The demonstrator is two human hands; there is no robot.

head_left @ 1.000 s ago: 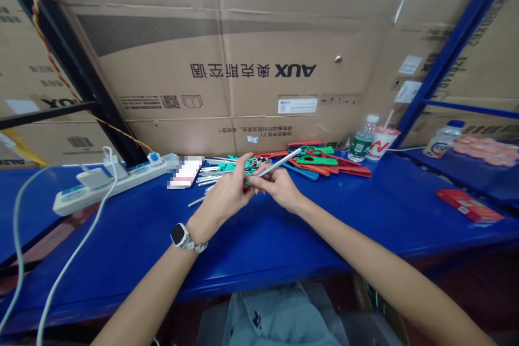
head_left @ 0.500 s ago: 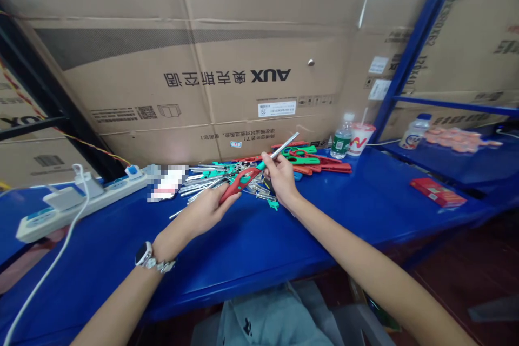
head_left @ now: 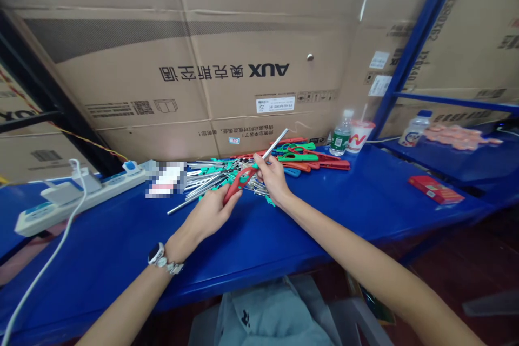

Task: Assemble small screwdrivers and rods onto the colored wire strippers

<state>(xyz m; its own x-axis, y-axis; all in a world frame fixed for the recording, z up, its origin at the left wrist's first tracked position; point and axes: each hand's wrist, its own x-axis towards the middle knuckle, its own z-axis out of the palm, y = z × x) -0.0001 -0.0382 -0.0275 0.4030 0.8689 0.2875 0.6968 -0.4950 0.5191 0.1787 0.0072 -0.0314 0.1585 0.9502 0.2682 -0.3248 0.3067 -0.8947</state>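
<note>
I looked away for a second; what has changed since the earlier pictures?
The left hand has drawn back toward the person, away from the right hand; its grip on a red handle, largely hidden at first, now shows. The right hand still holds the metal tube. The bottle, cup and red box stayed put.

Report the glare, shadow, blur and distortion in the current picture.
All in the head view: a bright highlight on the metal tube at the right hand; dim floor beyond the blue table; soft, hardly legible small print on the white label; black and blue rack posts splaying outward, probably wide-angle distortion.
</note>
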